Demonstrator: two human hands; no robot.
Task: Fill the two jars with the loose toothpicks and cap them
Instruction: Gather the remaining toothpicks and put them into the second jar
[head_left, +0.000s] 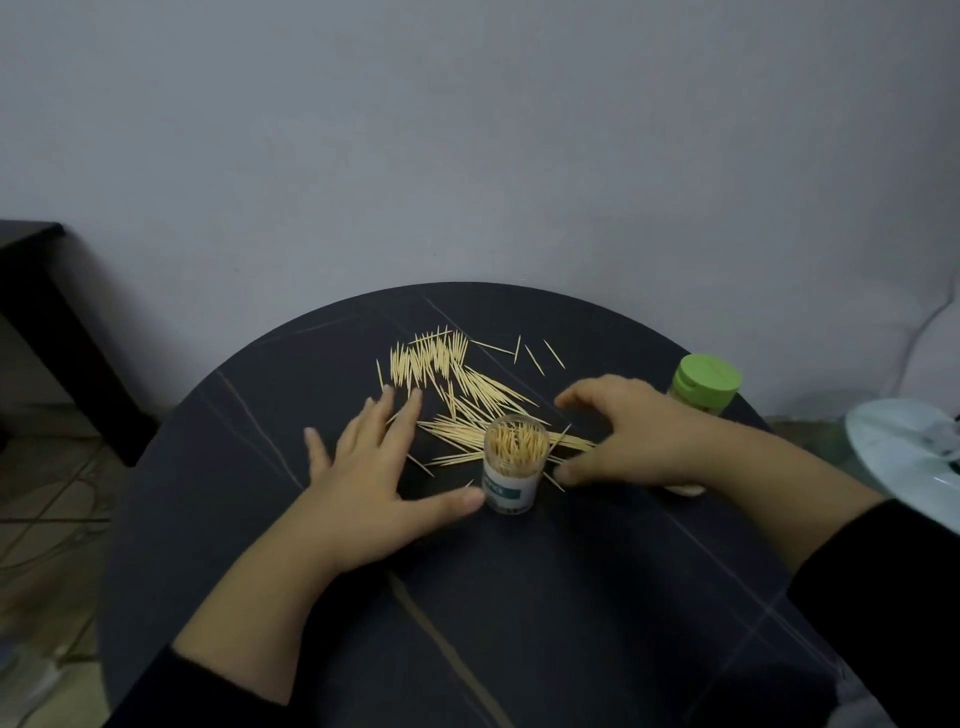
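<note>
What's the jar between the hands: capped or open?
Open. The jar stands upright with no cap, toothpick ends packed in its mouth. The green cap is on the other jar.

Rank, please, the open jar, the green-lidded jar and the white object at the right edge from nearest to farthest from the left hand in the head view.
1. Open jar: beside the left hand, by its thumb.
2. Green-lidded jar: across the table, beyond the right hand.
3. White object: off the table, at the right edge.
</note>
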